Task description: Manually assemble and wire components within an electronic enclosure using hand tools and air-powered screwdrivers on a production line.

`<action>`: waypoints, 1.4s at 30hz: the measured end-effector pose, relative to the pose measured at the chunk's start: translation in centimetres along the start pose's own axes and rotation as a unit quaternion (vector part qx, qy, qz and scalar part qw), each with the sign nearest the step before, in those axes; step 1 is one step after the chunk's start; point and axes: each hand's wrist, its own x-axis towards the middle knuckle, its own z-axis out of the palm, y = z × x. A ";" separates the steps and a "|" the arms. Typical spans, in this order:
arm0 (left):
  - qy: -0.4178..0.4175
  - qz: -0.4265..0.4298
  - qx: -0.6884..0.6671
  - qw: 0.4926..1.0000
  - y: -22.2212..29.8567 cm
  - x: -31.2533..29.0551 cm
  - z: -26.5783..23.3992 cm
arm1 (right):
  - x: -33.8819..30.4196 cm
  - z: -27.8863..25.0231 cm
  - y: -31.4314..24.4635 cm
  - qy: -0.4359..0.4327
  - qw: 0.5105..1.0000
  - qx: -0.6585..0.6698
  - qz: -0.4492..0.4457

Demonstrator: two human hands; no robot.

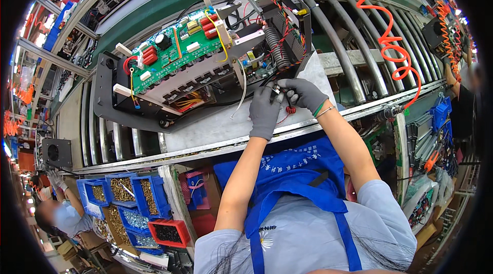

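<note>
Both my hands, in grey gloves, meet at the near right corner of an open electronic unit with a black metal chassis. My left hand and my right hand are closed, fingertips together on a small white wire connector. Thin wires run from it, and a small red-and-black wound coil hangs just below my right fingers. A loose white wire dangles left of my left hand. On the unit sits a green circuit board with red parts and upright pale posts.
The unit rests on a pale board over a roller conveyor. A coiled red air hose hangs at the right. Blue bins of screws and a red bin stand lower left. A co-worker is at far left.
</note>
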 end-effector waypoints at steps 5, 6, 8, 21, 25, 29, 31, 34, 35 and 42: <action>0.021 0.004 0.055 0.998 0.7 -0.2 0.2 | 0.5 -0.7 0.4 0.031 0.999 -0.007 -0.004; 0.020 0.004 0.055 0.998 1.2 -0.1 0.0 | 0.5 -0.8 0.4 0.030 0.999 -0.007 -0.009; -0.025 -0.045 0.067 0.996 2.0 0.1 -0.3 | 0.6 -0.9 0.5 0.030 0.999 -0.006 -0.014; -0.017 0.002 0.166 0.986 1.7 0.4 0.1 | 0.5 -0.9 0.5 0.043 0.999 -0.015 -0.030; -0.017 0.012 0.167 0.986 1.4 0.2 0.2 | 0.5 -0.8 1.0 0.047 0.997 -0.005 -0.054; -0.039 -0.009 0.192 0.981 1.5 0.2 0.2 | -0.5 -0.4 1.0 0.041 0.995 -0.050 -0.081; -0.045 -0.012 0.205 0.978 1.7 0.4 0.3 | -1.1 -0.1 0.7 0.043 0.991 -0.083 -0.097; -0.060 -0.014 0.228 0.972 2.2 0.8 0.4 | -1.0 -0.4 0.7 0.058 0.989 -0.088 -0.100; -0.068 -0.015 0.237 0.969 2.4 0.9 0.4 | -1.0 -0.5 0.7 0.058 0.989 -0.088 -0.100; -0.100 -0.028 0.255 0.961 3.2 1.5 -0.2 | -0.5 -1.4 0.4 0.037 0.986 -0.123 -0.105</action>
